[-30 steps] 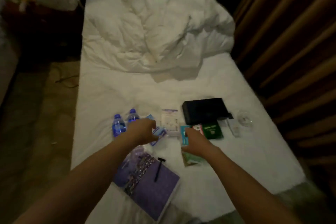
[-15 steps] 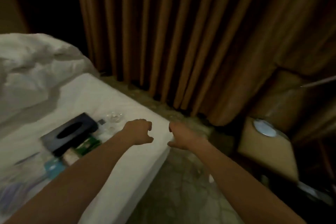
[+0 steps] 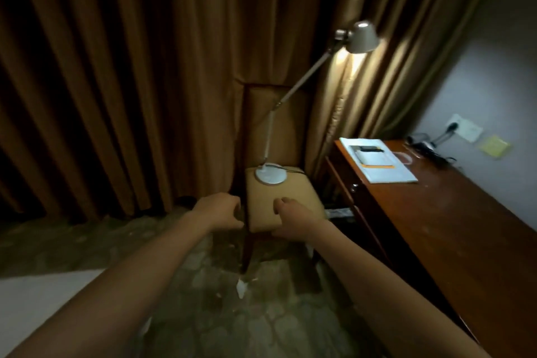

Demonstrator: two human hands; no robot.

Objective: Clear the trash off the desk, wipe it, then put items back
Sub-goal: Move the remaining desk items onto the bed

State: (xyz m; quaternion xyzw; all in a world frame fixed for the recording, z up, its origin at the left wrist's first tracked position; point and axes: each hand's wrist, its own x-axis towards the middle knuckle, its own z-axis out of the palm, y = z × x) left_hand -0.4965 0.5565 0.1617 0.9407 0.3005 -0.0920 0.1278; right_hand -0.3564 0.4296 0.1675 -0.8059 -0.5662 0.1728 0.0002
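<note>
Both arms are reaching out ahead, and the view is swinging well round to the right compared with half a second ago. The bed with its tissue box and packets is dropping out of sight; only a pale corner of the bed (image 3: 43, 296) is showing at lower left. The curtain (image 3: 130, 81) is still filling the background.

The chair (image 3: 279, 197), glimpsed at the right edge a moment ago, is now sitting in the middle, with the lamp (image 3: 359, 38) standing on its seat, round base down, head lit and shining on the curtain. The left hand (image 3: 222, 212) is hovering just left of the seat, fingers loosely curled in, gripping nothing, much as before. The right hand (image 3: 293, 222) is hanging over the seat's front edge, fingers curled loosely, thumb apart; whether it is touching the cushion I cannot tell.

The desk (image 3: 450, 227) is coming into view on the right, running along the wall (image 3: 494, 81). At its far end a white folder (image 3: 380, 163) is lying flat, and cables (image 3: 430, 148) are trailing toward a wall socket (image 3: 465, 131). A yellow note (image 3: 494, 146) is stuck beside the socket. A white scrap (image 3: 241, 288) is lying on the patterned floor (image 3: 261, 328) by the chair leg.
</note>
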